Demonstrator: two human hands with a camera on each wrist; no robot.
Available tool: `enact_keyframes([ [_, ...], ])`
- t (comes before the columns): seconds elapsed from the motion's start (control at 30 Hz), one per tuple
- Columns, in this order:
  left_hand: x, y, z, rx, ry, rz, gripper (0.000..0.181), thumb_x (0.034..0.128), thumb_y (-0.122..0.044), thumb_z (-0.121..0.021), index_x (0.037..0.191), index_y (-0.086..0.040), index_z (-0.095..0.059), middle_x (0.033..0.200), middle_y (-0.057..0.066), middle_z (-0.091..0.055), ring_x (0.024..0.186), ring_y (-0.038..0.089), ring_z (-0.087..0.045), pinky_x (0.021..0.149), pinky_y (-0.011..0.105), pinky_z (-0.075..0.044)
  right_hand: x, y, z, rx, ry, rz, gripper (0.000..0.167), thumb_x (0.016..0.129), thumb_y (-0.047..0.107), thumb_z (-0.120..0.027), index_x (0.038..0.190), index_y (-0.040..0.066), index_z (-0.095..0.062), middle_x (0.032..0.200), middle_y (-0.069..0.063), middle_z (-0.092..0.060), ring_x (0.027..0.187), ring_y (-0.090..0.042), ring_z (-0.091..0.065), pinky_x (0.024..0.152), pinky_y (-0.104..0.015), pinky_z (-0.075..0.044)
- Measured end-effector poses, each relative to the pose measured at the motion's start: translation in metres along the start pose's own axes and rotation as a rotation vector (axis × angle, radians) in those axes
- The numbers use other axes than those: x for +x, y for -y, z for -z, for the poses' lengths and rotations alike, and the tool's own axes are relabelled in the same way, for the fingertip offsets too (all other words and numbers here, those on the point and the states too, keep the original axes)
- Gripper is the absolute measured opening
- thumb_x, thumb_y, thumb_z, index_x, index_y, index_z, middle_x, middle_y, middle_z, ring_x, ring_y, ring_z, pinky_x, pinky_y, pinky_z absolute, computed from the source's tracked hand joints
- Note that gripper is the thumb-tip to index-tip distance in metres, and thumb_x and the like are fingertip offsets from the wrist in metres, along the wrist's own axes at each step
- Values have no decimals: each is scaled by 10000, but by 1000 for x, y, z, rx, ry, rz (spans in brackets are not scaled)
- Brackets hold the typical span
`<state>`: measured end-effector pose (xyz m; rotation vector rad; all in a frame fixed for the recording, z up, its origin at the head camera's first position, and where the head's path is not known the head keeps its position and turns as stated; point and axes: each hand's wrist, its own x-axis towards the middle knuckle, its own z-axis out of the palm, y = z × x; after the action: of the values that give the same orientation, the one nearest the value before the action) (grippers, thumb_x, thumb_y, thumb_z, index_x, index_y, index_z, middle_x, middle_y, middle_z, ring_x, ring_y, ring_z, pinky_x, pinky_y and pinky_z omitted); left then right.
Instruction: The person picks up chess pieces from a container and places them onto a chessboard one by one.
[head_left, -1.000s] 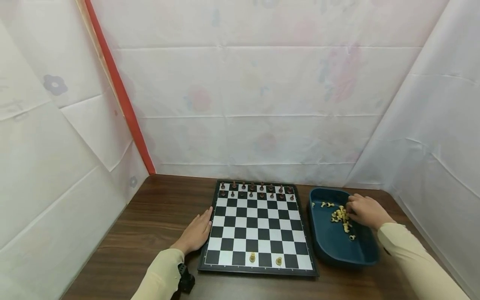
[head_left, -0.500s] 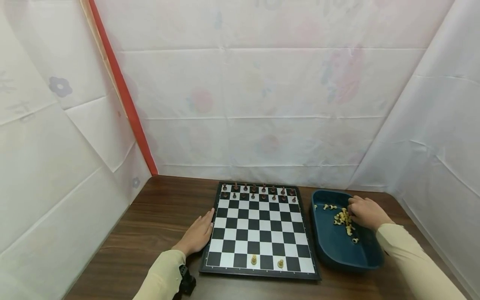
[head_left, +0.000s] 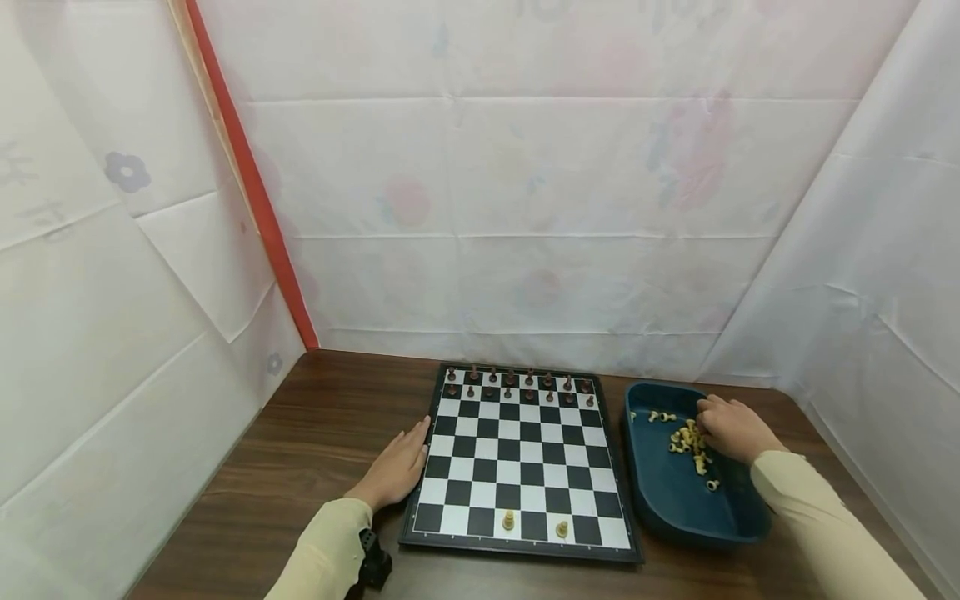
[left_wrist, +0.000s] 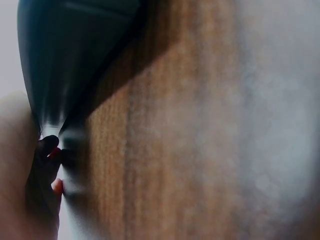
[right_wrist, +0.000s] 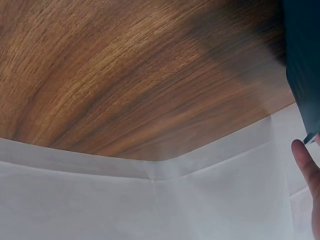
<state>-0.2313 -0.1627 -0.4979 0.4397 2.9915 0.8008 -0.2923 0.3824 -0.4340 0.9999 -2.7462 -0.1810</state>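
Wood table (head_left: 322,417): pieces (head_left: 686,439) in tray (head_left: 675,504) lie just left of nearer right hand (head_left: 738,427), grip unconfirmed; left hand (head_left: 396,468), fingers straight, at board (head_left: 519,450)

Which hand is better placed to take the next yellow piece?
Probably the right hand: it reaches into the blue tray, beside the yellow pieces. The left hand lies by the chessboard, on the side opposite the tray.

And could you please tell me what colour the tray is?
The tray is dark teal, seen best in the head view.
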Motion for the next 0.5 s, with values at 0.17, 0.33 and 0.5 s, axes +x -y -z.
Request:
enact_keyframes([
  [0.17, 0, -1, -1, 2, 1, -3, 505, 1029, -154, -356, 1481, 46, -249, 1502, 199, -316, 1389, 327, -279, 1138, 491, -179, -1, 2, 2, -16, -15, 6, 302, 694, -1, -788, 581, 177, -572, 662, 67, -389, 621, -132, -351, 491, -256, -285],
  [0.33, -1, -1, -1, -2, -3, -3, 504, 1029, -151, -353, 1478, 53, -249, 1500, 204, -317, 1388, 336, -279, 1136, 498, -177, -1, 3, 6, -31, -21, 13, 298, 698, 4, -792, 590, 174, -571, 666, 63, -381, 625, -138, -340, 498, -261, -265],
  [0.5, 1, 1, -2, 10, 5, 3, 513, 1033, -175, -341, 1486, 41, -235, 1510, 184, -307, 1394, 316, -272, 1141, 481, -174, -1, 4, 8, -39, -24, 22, 278, 699, 22, -804, 605, 173, -590, 675, 57, -401, 641, -147, -374, 496, -266, -282],
])
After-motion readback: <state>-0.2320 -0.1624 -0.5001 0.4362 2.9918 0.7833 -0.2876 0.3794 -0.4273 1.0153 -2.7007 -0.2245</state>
